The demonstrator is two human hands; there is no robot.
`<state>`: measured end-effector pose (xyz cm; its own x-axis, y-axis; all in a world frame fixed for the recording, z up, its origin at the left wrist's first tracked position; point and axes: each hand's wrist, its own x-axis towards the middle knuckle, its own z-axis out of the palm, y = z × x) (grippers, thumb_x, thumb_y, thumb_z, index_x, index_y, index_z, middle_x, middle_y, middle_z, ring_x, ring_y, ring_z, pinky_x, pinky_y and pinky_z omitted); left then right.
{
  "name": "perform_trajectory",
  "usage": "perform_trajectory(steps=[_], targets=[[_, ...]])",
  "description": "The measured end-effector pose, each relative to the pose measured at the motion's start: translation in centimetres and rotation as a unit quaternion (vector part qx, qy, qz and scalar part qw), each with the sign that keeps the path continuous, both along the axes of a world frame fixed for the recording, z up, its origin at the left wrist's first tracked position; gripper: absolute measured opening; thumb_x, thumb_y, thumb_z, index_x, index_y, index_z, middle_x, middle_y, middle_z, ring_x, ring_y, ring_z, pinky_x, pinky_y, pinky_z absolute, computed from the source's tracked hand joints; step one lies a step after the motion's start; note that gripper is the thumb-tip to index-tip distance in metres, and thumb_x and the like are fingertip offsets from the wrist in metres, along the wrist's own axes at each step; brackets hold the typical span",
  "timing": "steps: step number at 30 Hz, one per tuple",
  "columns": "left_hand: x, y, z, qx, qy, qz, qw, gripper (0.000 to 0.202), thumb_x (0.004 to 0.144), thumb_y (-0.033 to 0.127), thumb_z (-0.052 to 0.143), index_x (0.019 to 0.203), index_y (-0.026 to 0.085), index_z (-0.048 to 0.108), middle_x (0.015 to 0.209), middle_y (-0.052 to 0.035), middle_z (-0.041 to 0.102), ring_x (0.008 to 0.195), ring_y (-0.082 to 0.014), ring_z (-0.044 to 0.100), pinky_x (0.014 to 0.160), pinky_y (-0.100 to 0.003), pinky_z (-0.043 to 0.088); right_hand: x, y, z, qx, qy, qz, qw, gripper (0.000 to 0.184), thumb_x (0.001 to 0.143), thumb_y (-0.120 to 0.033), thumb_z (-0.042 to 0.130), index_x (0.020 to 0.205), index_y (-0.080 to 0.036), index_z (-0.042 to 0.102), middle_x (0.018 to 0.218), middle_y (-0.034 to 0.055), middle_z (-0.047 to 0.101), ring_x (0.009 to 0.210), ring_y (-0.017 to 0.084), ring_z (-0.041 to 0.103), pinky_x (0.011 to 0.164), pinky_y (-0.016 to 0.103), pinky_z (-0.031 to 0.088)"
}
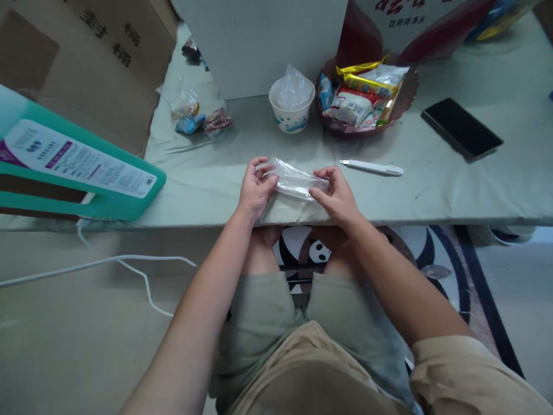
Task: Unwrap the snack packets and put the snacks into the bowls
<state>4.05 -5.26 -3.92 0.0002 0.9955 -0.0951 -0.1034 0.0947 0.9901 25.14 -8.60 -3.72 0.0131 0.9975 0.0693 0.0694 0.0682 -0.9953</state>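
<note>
A folded strip of clear plastic film, perhaps a flattened plastic bag (pixel 296 180), is stretched between my two hands just above the table's front part. My left hand (pixel 256 187) pinches its left end between thumb and fingers. At the other end, my right hand (pixel 334 193) grips it with the thumb on top. Close to my right hand lies a white utility knife (pixel 371 168). Beyond the film stands a paper cup (pixel 292 109) with crumpled clear plastic (pixel 294 89) in it.
A brown bowl (pixel 412 95) of wrapped snacks and a black phone (pixel 462 128) are behind the knife. Small bagged snacks (pixel 190 123) lie left of the cup. A green jug (pixel 147 173) and cardboard box (pixel 125 86) stand left. A white cable (pixel 129 258) hangs below the table (pixel 453 196).
</note>
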Motion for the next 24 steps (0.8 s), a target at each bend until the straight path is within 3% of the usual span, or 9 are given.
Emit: perform_trajectory(steps=[3, 6, 8, 11, 13, 16, 19, 21, 24], targets=[[0.8, -1.0, 0.8, 0.080, 0.124, 0.092, 0.985, 0.059, 0.074, 0.024, 0.077, 0.124, 0.031, 0.048, 0.140, -0.0075, 0.053, 0.108, -0.0185, 0.061, 0.090, -0.031, 0.053, -0.7, -0.6, 0.3, 0.003, -0.089, -0.010, 0.996, 0.032, 0.069, -0.032, 0.071, 0.098, -0.025, 0.058, 0.095, 0.0025, 0.067, 0.087, 0.021, 0.060, 0.081, 0.036, 0.047], [2.1, -2.6, 2.5, 0.183, 0.268, 0.147, 0.935, 0.027, 0.080, 0.021, 0.071, 0.103, 0.024, 0.057, 0.121, -0.0089, 0.061, 0.114, -0.0229, 0.058, 0.104, -0.038, 0.048, -1.4, -1.5, 1.0, 0.009, -0.113, -0.025, 0.993, 0.016, 0.073, -0.030, 0.064, 0.087, -0.025, 0.058, 0.084, 0.0014, 0.066, 0.079, 0.020, 0.059, 0.079, 0.037, 0.047], [3.0, -3.6, 3.6, 0.204, 0.293, 0.046, 0.933, 0.014, 0.085, 0.028, 0.068, 0.096, 0.022, 0.061, 0.110, -0.0082, 0.066, 0.113, -0.0243, 0.060, 0.106, -0.040, 0.046, -1.7, -2.2, 1.7, 0.010, -0.066, -0.021, 0.998, 0.015, 0.073, -0.032, 0.064, 0.084, -0.025, 0.057, 0.081, 0.0003, 0.065, 0.075, 0.018, 0.057, 0.076, 0.035, 0.047], [3.9, -4.3, 4.4, 0.168, 0.207, -0.119, 0.956, 0.032, 0.087, 0.041, 0.066, 0.113, 0.023, 0.065, 0.119, -0.0074, 0.070, 0.113, -0.0250, 0.064, 0.102, -0.040, 0.049, -2.1, -2.6, 2.9, -0.022, 0.107, 0.023, 0.994, 0.020, 0.070, -0.033, 0.063, 0.087, -0.026, 0.055, 0.083, -0.0005, 0.064, 0.076, 0.017, 0.059, 0.075, 0.034, 0.050], [4.0, -3.8, 4.5, 0.121, 0.148, -0.170, 0.967, 0.037, 0.086, 0.044, 0.067, 0.116, 0.023, 0.066, 0.113, -0.0059, 0.073, 0.104, -0.0248, 0.067, 0.095, -0.040, 0.053, -2.3, -2.2, 3.4, -0.059, 0.230, 0.062, 0.969, 0.028, 0.068, -0.035, 0.058, 0.095, -0.027, 0.055, 0.089, 0.0010, 0.067, 0.080, 0.018, 0.064, 0.079, 0.036, 0.054], [3.1, -1.1, 5.0, 0.081, 0.188, -0.061, 0.977, 0.012, 0.086, 0.031, 0.068, 0.096, 0.023, 0.069, 0.091, -0.0026, 0.071, 0.088, -0.0223, 0.066, 0.086, -0.040, 0.053, -2.4, -0.7, 3.1, -0.067, 0.284, 0.045, 0.955, 0.034, 0.071, -0.040, 0.056, 0.103, -0.027, 0.056, 0.104, 0.0054, 0.072, 0.096, 0.022, 0.070, 0.091, 0.042, 0.055], [1.7, 3.4, 7.0, 0.112, 0.266, 0.117, 0.950, 0.005, 0.086, 0.020, 0.066, 0.086, 0.023, 0.062, 0.082, -0.0011, 0.062, 0.080, -0.0199, 0.060, 0.082, -0.039, 0.050, -2.4, 0.7, 1.8, -0.037, 0.224, -0.100, 0.969, 0.025, 0.078, -0.041, 0.058, 0.096, -0.025, 0.056, 0.100, 0.0050, 0.072, 0.094, 0.021, 0.070, 0.093, 0.040, 0.053], [1.2, 6.7, 9.0, 0.152, 0.291, 0.166, 0.930, 0.014, 0.084, 0.016, 0.067, 0.089, 0.024, 0.058, 0.085, -0.0004, 0.059, 0.083, -0.0195, 0.059, 0.084, -0.037, 0.049, -2.4, 1.0, 0.8, -0.015, 0.169, -0.142, 0.975, 0.018, 0.083, -0.039, 0.058, 0.092, -0.025, 0.057, 0.088, 0.0029, 0.070, 0.084, 0.019, 0.068, 0.086, 0.037, 0.052], [2.1, 11.6, 11.5, 0.227, 0.356, 0.173, 0.890, 0.020, 0.082, 0.013, 0.070, 0.080, 0.024, 0.053, 0.091, -0.0022, 0.059, 0.105, -0.0232, 0.059, 0.099, -0.036, 0.046, -2.2, 0.4, 0.0, 0.021, 0.105, -0.102, 0.989, 0.011, 0.088, -0.035, 0.057, 0.088, -0.025, 0.059, 0.079, 0.0015, 0.067, 0.076, 0.018, 0.063, 0.074, 0.034, 0.051]])
